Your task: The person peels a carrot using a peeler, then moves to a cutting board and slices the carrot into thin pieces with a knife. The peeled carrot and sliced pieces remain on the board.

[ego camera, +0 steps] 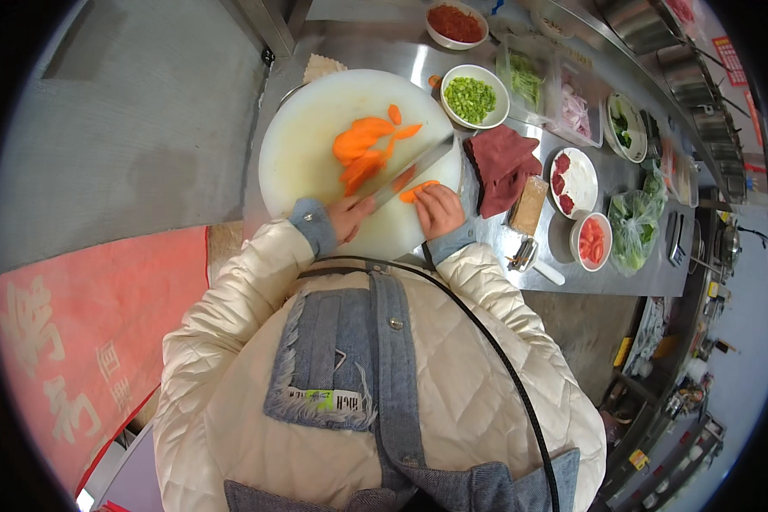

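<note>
My left hand [351,219] grips the handle of a kitchen knife [416,163], whose blade points away to the upper right, low over a round white cutting board [294,153]. Under the fingertips of my right hand [440,210] lies a piece of carrot [417,191], just right of the blade. An orange slice shows against the blade's side. Left of the knife, a loose pile of thin carrot slices [361,141] covers the middle of the board. My left hand hides the handle.
Right of the board lie a dark red cloth [502,166], a whetstone-like block [529,205] and a peeler [537,261]. Bowls hold chopped greens [470,100], tomato pieces [591,240] and red shreds [456,24]. A plate [579,182] bears red meat-like pieces; bagged greens [633,230] lie beyond.
</note>
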Motion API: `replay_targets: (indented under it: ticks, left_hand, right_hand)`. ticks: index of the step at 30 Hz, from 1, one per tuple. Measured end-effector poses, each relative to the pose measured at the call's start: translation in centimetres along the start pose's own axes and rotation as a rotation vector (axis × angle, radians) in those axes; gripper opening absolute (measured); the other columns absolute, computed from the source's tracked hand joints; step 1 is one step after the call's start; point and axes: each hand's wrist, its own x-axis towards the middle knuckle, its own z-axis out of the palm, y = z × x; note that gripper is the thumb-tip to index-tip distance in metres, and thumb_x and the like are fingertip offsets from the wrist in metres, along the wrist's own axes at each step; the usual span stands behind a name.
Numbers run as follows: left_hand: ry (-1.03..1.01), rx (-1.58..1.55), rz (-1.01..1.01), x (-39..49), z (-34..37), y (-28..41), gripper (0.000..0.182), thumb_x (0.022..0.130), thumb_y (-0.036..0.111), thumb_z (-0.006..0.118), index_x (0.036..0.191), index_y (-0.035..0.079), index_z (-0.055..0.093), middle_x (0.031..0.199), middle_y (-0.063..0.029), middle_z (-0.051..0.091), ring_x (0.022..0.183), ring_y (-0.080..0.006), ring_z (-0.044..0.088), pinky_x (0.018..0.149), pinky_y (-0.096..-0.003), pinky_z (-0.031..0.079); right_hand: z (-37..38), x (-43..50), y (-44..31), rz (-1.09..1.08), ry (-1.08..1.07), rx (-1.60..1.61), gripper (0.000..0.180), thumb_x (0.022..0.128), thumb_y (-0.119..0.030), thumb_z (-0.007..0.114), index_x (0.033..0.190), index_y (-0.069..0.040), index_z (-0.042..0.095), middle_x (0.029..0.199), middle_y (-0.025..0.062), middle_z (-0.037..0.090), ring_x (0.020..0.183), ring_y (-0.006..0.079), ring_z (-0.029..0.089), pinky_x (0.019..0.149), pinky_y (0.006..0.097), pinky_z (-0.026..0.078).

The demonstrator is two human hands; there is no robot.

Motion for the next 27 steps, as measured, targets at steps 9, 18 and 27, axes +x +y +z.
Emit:
replay_targets:
  ticks: [9, 18, 27]
  left_hand:
    - [0.232, 0.349, 0.783, -2.8, 2.0, -1.4, 0.043, 0.1, 0.026, 0.046, 0.138, 0.005, 0.047, 0.115, -0.0149, 0.064, 0.106, -0.0225, 0.061, 0.094, -0.0298, 0.045]
    - [0.2, 0.328, 0.742, -2.5, 2.1, -1.5, 0.041, 0.1, 0.022, 0.046, 0.137, 0.003, 0.047, 0.125, -0.0156, 0.06, 0.116, -0.0236, 0.057, 0.098, -0.0301, 0.042]
    - [0.158, 0.138, 0.671, 0.4, 2.1, -2.0, 0.037, 0.099, 0.021, 0.05, 0.131, 0.004, 0.053, 0.112, -0.0149, 0.064, 0.104, -0.0236, 0.061, 0.092, -0.033, 0.046]
  right_hand:
    - [-0.1, 0.0, -0.2, 0.011, 0.005, -0.022, 0.022, 0.074, -0.003, 0.072, 0.095, -0.003, 0.068, 0.101, 0.0125, 0.064, 0.097, 0.0328, 0.06, 0.086, 0.0398, 0.05]
    - [0.0, -0.1, -0.1, 0.03, -0.005, -0.034, 0.022, 0.074, -0.003, 0.073, 0.096, -0.004, 0.068, 0.101, 0.0113, 0.065, 0.097, 0.032, 0.061, 0.086, 0.0389, 0.05]
    - [0.0, 0.0, -0.1, 0.028, 0.005, 0.016, 0.024, 0.073, -0.001, 0.074, 0.096, -0.004, 0.068, 0.101, 0.0109, 0.064, 0.097, 0.0308, 0.061, 0.084, 0.0382, 0.05]
